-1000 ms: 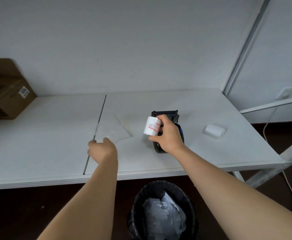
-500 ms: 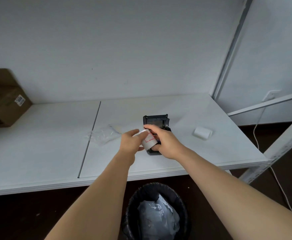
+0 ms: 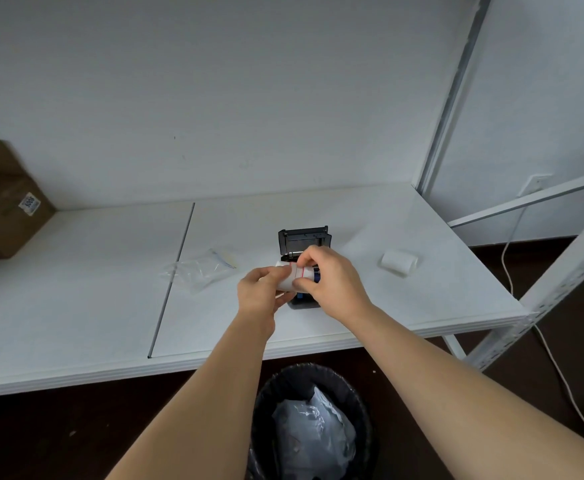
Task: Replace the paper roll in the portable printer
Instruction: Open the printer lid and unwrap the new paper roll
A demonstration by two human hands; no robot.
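Paper roll held in both hands over open printer

Table (image 3: 318,216): white top, dark seam running from the back edge to the front edge left of centre. White metal shelving upright (image 3: 450,98) rises at the back right corner.

Cardboard box (image 3: 3,209): brown, white label on its side, at the far left end of the table against the back wall.

Waste bin (image 3: 313,424): black liner, crumpled pale plastic inside, on the floor below the front edge, between the two forearms.

Clear plastic bag (image 3: 202,268): lies flat across the seam, mid-table, just left of the hands.

Printer (image 3: 302,240): black, lid hinged up and open toward the back edge, right of the seam near the table's middle. Body mostly hidden behind the hands; a blue part shows at its right side.

Left hand (image 3: 261,289): fingers curled round the left end of the paper roll, gripping it.

Right hand (image 3: 332,282): thumb and fingertips pinch the right part of the same roll, directly in front of the open lid.

Second paper roll (image 3: 399,261): white, lies on its side toward the right edge, well apart from the printer.

Paper roll (image 3: 292,273): white with red line markings, held on its side between both hands just above the printer body. Whether it touches the printer cannot be told.
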